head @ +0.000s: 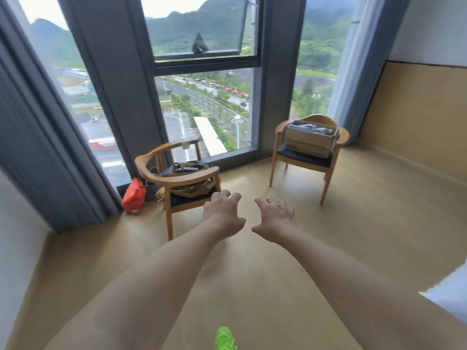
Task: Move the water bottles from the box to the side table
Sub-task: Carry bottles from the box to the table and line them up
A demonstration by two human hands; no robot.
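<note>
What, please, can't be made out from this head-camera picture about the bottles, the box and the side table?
- Bottles: too small and blurred in the head view, and partly hidden by the walls of the box; their number is unclear.
- Side table: not visible anywhere in the frame.
- Box label: too small to read.
- Left hand and right hand: fingertips blurred.

An open brown cardboard box (308, 142) rests upright on a wooden chair's dark seat (303, 159), against the backrest; water bottles (312, 128) lie inside, blurred, their number indistinct.
</note>
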